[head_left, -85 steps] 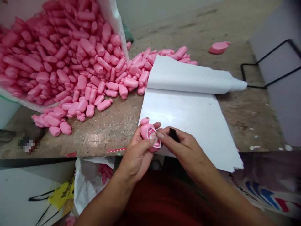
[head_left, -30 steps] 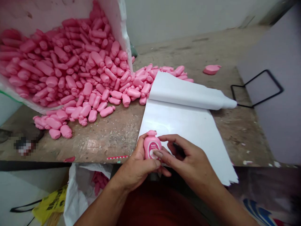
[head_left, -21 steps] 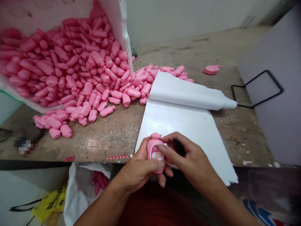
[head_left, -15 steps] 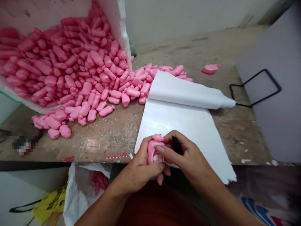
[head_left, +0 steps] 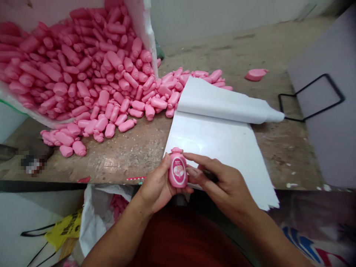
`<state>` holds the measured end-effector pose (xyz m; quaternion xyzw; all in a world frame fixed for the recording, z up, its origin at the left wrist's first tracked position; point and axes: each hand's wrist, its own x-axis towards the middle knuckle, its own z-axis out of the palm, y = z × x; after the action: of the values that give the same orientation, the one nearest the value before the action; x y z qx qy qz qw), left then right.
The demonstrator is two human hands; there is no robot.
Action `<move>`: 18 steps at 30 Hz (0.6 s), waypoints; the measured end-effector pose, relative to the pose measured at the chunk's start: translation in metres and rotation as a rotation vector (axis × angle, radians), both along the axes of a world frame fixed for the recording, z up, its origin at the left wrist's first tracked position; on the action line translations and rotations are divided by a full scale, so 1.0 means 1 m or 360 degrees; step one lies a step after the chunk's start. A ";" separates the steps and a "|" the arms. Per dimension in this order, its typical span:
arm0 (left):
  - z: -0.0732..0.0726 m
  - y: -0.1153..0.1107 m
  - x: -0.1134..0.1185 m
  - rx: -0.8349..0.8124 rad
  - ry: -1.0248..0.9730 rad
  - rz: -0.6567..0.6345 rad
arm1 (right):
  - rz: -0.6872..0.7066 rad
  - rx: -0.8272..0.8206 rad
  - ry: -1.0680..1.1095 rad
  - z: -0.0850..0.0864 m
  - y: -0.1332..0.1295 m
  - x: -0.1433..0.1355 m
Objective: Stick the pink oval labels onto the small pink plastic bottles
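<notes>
A small pink bottle [head_left: 178, 181] with an oval label on its front stands upright in my left hand [head_left: 157, 189], the thumb along its left side and the fingers behind and under it. My right hand [head_left: 228, 183] is at the bottle's right side, with its index finger stretched near the neck and its thumb close to the label's edge. A dark object [head_left: 210, 175] is tucked in the curled fingers of my right hand, mostly hidden. Beneath and beyond my hands lies a white sheet stack [head_left: 211, 135], its top sheets folded back.
A white foam box [head_left: 151, 40] on its side spills many pink bottles [head_left: 111, 81] onto the worn table [head_left: 133, 152]. One pink bottle [head_left: 256, 75] lies alone at the back right, near a black wire frame [head_left: 311, 94]. Below the edge hangs a white bag [head_left: 91, 218].
My left thumb has moved off the bottle's front to its left side, so the whole label shows. My right thumb has slid off the label to the right edge, and the index finger has straightened.
</notes>
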<state>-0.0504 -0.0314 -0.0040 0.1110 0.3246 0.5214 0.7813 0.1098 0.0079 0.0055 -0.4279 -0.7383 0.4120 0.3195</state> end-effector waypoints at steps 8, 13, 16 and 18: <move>0.004 0.002 0.004 0.0001 0.0154 0.0198 | 0.0367 0.0733 -0.0530 -0.018 -0.009 0.007; 0.003 0.000 -0.004 -0.0067 0.0239 0.0207 | 0.0516 0.0651 -0.0355 -0.026 -0.025 0.015; -0.001 -0.021 -0.036 -0.0033 0.0468 0.0094 | 0.0566 0.0381 -0.0266 -0.040 -0.029 0.032; -0.002 -0.049 -0.072 -0.0033 0.0762 -0.0054 | 0.0371 0.0312 -0.0155 -0.056 -0.025 0.044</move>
<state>-0.1228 -0.0803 -0.0065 0.2288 0.5039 0.4638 0.6918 0.1538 -0.0175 -0.0509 -0.3256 -0.8343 0.3511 0.2734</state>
